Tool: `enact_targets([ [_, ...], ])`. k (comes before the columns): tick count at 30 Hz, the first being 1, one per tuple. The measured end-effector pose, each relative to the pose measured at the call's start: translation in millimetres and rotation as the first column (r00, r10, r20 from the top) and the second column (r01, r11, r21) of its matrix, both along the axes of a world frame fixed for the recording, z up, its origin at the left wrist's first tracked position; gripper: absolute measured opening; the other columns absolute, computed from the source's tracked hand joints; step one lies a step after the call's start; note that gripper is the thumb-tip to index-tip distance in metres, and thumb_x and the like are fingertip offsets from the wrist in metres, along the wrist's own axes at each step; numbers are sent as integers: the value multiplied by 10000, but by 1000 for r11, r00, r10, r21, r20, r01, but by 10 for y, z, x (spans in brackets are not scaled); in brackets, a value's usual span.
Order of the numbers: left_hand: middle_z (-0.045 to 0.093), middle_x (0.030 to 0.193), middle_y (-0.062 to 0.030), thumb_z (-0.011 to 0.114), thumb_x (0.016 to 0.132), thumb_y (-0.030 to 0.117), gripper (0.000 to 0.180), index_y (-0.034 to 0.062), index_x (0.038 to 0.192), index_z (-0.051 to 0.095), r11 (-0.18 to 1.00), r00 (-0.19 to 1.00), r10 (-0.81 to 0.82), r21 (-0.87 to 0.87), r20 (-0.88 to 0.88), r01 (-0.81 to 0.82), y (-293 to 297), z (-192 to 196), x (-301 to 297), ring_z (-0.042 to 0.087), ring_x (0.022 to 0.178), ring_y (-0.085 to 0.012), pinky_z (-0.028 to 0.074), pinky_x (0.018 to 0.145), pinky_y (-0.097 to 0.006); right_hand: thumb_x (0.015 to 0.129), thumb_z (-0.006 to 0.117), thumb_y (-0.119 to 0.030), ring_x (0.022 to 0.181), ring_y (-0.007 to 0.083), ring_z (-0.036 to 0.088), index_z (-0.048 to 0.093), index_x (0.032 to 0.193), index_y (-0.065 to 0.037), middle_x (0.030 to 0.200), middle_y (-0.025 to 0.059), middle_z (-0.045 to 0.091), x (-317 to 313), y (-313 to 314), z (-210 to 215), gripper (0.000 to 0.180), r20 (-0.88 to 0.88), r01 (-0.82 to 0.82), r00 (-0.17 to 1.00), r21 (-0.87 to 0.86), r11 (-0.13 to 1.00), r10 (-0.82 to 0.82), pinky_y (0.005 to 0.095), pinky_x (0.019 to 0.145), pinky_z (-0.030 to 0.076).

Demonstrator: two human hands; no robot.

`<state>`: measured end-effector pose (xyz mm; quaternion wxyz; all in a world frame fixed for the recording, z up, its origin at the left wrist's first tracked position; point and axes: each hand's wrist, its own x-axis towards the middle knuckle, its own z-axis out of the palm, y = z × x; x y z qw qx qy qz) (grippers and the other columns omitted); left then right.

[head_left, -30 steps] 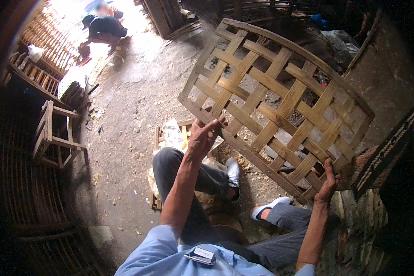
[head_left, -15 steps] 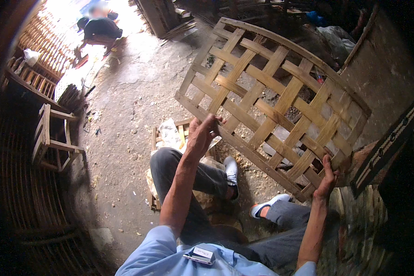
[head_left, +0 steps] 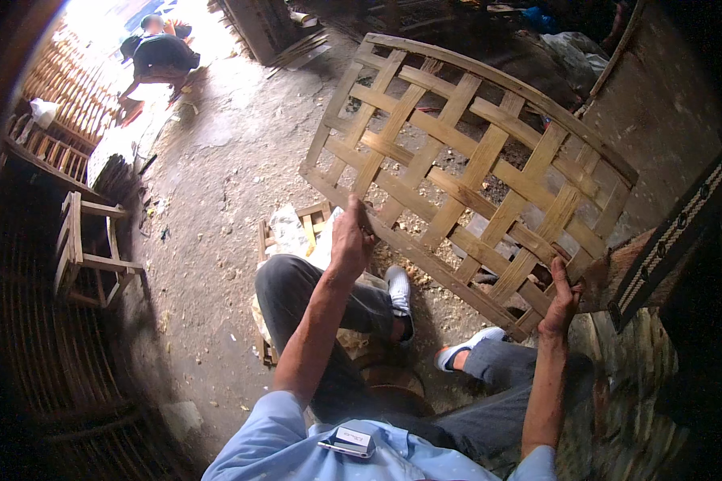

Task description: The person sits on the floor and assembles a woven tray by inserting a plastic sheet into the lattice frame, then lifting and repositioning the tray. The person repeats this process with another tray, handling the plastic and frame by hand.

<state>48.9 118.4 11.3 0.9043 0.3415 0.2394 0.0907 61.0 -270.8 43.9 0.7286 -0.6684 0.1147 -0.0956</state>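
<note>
A woven lattice panel [head_left: 464, 189] of flat wooden strips in a wooden frame is held up in front of me, tilted. My left hand [head_left: 351, 237] is closed around its near long edge, toward the left corner. At the near right corner, my right hand [head_left: 560, 301] grips the frame, thumb on the upper face. The strips cross over and under with square gaps, through which the floor shows. The panel's underside and the fingers beneath it are hidden.
Beside my left knee lies a slatted wooden piece [head_left: 313, 215] with white sheeting [head_left: 285, 224]. A small wooden stool frame [head_left: 96, 248] stands at the left. Another person [head_left: 160, 60] crouches at the far left. A dark strip-edged board [head_left: 670, 240] is close by on the right.
The panel has shifted slightly left and toward the far side of the view, with both hands still on it. The far person appears a little further left and is more upright.
</note>
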Motion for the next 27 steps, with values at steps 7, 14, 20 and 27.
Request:
enact_targets([
  [7,662,898,-56,634,1032,268,259,31,1129,597,990,999,27,141,-30,-23,76,29,-23,667,717,-143,583,641,-279,1007,617,-260,1338,229,545,607,1369,24,1433,159,586,-13,58,93,460,-64,-33,998,-35,999,30,387,1162,387],
  [14,719,940,-92,814,876,112,348,12,1136,606,878,982,-185,444,-30,179,-155,245,-110,709,834,-159,551,656,-270,954,727,-210,1169,206,625,626,1200,-5,1208,98,661,-72,319,244,336,30,12,999,21,1000,-13,382,1069,458],
  [20,722,1014,-122,836,841,97,470,-28,1210,573,943,987,-146,292,-67,160,-249,162,-97,708,925,-169,539,696,-279,944,751,-257,1123,172,626,573,1202,-31,1198,84,663,-122,395,312,386,-15,-20,1000,-1,1000,20,358,1015,493],
  [27,644,1197,-147,783,905,122,537,-35,1323,484,863,954,-295,416,-49,288,-573,31,-171,696,1015,-231,582,806,-317,984,684,-205,1031,144,665,692,1198,-13,1208,72,669,-148,522,480,288,-15,-143,989,37,989,144,295,866,573],
])
